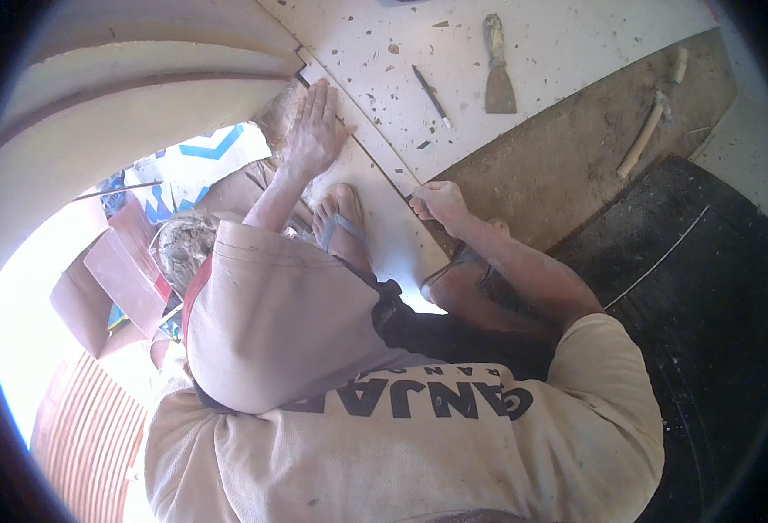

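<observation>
A narrow pale strip runs slantwise along the edge of a white sheet. My left hand lies flat near its far end, fingers stretched out and pressed together. At the near end my right hand is closed, its thumb and curled fingers pinching the strip's tip; the fingers partly hide the grip. Below the strip is a wider pale board, with my sandalled foot beside it. A dark pen and a scraper with a smeared handle rest on the white sheet.
Brown chips dot the white sheet. To the right are a brown board, a wooden-handled tool and a black covering with a thin pale rod. Large curved panels rise at the left, near blue-and-white packaging.
</observation>
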The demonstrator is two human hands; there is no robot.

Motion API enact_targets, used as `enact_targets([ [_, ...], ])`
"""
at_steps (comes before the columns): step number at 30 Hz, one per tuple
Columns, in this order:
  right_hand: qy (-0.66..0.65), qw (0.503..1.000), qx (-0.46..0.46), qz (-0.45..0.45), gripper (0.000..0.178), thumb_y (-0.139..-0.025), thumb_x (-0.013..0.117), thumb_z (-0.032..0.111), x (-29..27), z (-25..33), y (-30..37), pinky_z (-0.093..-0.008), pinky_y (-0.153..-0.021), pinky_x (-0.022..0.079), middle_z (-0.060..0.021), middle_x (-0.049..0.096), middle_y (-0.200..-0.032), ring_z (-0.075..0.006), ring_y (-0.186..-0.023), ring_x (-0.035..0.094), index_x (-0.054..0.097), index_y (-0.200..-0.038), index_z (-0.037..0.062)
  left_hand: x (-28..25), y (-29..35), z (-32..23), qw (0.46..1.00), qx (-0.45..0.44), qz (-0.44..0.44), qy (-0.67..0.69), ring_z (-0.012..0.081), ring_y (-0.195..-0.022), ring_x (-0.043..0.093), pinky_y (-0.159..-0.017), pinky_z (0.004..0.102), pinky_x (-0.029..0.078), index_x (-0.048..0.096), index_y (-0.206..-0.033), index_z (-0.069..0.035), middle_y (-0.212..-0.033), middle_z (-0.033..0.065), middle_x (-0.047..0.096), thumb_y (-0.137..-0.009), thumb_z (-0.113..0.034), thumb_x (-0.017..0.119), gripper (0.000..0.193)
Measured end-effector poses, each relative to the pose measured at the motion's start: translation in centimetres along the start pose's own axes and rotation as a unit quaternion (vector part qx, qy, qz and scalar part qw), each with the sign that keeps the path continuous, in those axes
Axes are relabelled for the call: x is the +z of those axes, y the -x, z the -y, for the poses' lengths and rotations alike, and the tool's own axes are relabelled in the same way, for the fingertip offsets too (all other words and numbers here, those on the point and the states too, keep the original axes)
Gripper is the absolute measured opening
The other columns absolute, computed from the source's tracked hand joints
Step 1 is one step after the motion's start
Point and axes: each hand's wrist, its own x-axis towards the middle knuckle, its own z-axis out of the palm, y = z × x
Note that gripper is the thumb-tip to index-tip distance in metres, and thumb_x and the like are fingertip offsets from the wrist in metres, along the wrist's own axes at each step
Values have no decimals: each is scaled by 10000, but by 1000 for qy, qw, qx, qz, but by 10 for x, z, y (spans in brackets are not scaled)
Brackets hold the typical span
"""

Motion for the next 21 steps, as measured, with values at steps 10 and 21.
enact_targets([
  [10, 13, 1000, -9, -7, 239, -945, 634, 191, 0, 3, 1, -251, -558, 543, -85, 699, -790, -112, -626, 634, 702, -880, -29, -3, -2, -4, 1000, -18, 11, -4, 423, -1473, 279, -1194, 538, 253, 362, -1475, 70, -1573, 280, 295, -918, -422, 662, 801],
  [21, 46, 998, -10, -32, 229, -948, 628, 167, 6, 5, 1, -255, -538, 524, -93, 693, -780, -109, -612, 619, 699, -875, -37, -12, -5, -15, 997, -54, 62, -16, 449, -1495, 201, -1212, 531, 217, 308, -1499, 90, -1593, 302, 233, -913, -485, 643, 887],
])
